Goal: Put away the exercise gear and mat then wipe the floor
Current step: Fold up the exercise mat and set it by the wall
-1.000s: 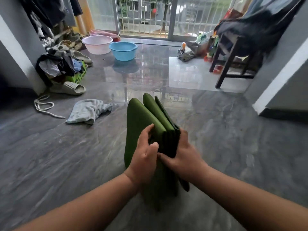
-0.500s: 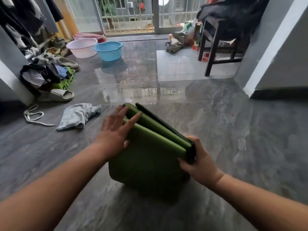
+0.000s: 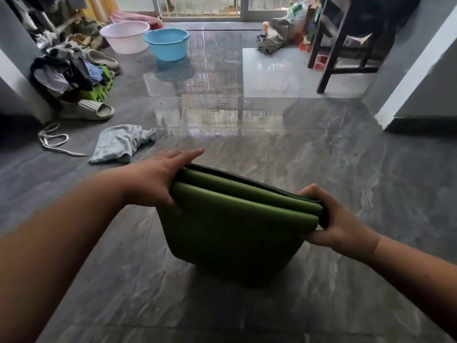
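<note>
Setting: a lived-in room of a home, opening onto a balcony or yard. Indicators: a polished grey stone-pattern tile floor [image 3: 272, 157] with reflective wet patches; a sliding glass door [image 3: 202, 6] with a metal grille behind it at the far end; a pink wash basin [image 3: 125, 37] and a blue wash basin [image 3: 167, 44] standing side by side on the floor; a heap of clothes [image 3: 64, 73] against the left wall, with beige slippers [image 3: 87, 110] beside it; a crumpled grey cloth [image 3: 121, 142] and a loose cord [image 3: 54, 141] on the tiles; a dark wooden chair [image 3: 346, 45] draped with garments at the right.
</note>
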Tool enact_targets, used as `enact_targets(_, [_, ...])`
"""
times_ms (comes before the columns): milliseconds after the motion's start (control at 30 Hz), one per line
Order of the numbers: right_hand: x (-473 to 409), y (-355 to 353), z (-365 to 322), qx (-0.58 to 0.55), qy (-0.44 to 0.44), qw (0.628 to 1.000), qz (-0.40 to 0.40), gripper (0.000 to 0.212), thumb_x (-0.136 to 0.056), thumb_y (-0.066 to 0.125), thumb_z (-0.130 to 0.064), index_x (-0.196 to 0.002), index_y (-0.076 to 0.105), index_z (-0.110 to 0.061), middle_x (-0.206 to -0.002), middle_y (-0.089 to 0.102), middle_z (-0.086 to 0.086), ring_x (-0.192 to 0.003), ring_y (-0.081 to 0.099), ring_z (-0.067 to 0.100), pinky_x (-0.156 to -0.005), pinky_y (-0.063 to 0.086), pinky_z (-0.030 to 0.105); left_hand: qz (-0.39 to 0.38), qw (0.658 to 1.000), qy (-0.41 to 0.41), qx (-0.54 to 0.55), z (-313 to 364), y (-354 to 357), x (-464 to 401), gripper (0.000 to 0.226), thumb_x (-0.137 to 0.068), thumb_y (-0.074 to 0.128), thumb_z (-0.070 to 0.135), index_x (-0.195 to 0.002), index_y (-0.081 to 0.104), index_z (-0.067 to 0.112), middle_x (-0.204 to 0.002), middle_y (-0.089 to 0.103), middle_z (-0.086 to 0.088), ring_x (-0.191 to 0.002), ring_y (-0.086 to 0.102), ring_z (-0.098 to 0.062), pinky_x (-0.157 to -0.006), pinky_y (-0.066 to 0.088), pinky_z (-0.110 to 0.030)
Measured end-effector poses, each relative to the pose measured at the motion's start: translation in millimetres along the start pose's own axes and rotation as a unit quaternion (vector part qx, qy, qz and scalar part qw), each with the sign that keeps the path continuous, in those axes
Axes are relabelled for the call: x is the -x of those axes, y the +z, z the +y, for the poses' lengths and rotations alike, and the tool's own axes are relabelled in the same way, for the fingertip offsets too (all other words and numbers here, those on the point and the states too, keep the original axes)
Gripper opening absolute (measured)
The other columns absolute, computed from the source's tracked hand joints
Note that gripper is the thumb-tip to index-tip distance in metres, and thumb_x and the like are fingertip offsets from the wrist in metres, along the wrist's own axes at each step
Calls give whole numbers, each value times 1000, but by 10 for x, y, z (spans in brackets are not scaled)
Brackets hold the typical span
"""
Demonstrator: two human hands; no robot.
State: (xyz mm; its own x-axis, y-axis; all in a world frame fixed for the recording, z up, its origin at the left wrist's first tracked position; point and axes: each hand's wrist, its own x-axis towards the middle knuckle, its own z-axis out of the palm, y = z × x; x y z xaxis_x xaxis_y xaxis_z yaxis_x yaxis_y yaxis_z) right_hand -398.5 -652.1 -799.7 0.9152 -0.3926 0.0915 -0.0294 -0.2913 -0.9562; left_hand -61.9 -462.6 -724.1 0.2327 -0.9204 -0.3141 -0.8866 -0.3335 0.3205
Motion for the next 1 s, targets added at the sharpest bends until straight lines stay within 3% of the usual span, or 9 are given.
enact_targets(100, [-51, -49, -52, 70, -13, 997, 27, 57, -68, 75, 0, -116, 56, -23, -104, 62, -10, -97, 60, 8, -86, 47, 19, 55, 998, 34, -13, 11, 69, -22, 83, -64, 80, 25, -132, 40, 51, -124, 44, 17, -115, 44, -12, -101, 45, -44])
enact_targets(200, [-156, -145, -150, 177, -48, 978, 94, 58, -68, 72, -21, -119, 53, -38, -107, 61, -10, -102, 58, 0, -87, 43, 11, 141, 987, 35, -73, 65, 100, -58, 69, -70, 75, 29, -130, 45, 46, -125, 49, 14, -115, 47, -16, -89, 48, -41])
enact_targets(300, [-317, -251, -233, 231, -60, 957, 163, 66, -69, 76, -8, -112, 49, -51, -101, 60, -10, -91, 58, 0, -76, 45, 7, 248, 961, 20, -122, 167, 55, -107, 62, -76, 70, 29, -130, 44, 45, -131, 49, 10, -120, 43, -20, -81, 49, -41])
enact_targets(400, [-475, -300, -251, 266, -76, 933, 229, 65, -73, 74, 5, -117, 48, -36, -106, 59, -2, -87, 56, 7, -69, 44, 8, 348, 930, 22, -119, 220, 139, -160, 59, -75, 73, 27, -128, 49, 37, -124, 50, 1, -117, 43, -28, -69, 54, -46])
enact_targets(600, [-366, -154, 330, 400, -86, 882, 233, 63, -70, 76, 6, -120, 48, -20, -140, 47, 10, -124, 52, 37, -88, 51, 43, 413, 899, 41, -139, 149, 905, -179, 53, -76, 71, 26, -127, 54, 25, -118, 49, -11, -108, 41, -37, -68, 53, -47])
enact_targets(700, [-13, 102, 851, 410, -54, 893, 178, 65, -66, 80, 7, -117, 49, -19, -135, 47, 14, -116, 55, 41, -88, 54, 55, 373, 914, 48, -156, 14, 1485, -109, 66, -67, 78, 24, -127, 52, 26, -120, 49, -11, -108, 42, -38, -79, 48, -47])
enact_targets(800, [401, 413, 1226, 419, 0, 905, 70, 75, -60, 84, 6, -120, 50, -24, -133, 45, 12, -115, 56, 42, -87, 54, 56, 238, 958, 52, -152, -93, 2317, 168, 86, -47, 86, 28, -124, 48, 27, -117, 45, -8, -103, 50, -36, -71, 51, -44])
enact_targets(900, [794, 735, 1343, 470, 72, 875, -87, 71, -74, 78, -7, -134, 44, -24, -147, 27, 8, -133, 43, 39, -102, 49, 44, 70, 983, 80, -150, -91, 3063, 622, 83, -52, 84, 33, -123, 43, 23, -114, 47, -5, -96, 62, -30, -58, 56, -35])
enact_targets(1000, [1095, 839, 1305, 431, 216, 856, -186, 69, -89, 53, -15, -152, 25, -21, -163, -2, -1, -150, 12, 20, -118, 22, 25, -9, 979, 127, -156, -106, 3187, 795, 56, -77, 55, 50, -127, 44, 28, -120, 54, -3, -105, 55, -24, -71, 54, -39])
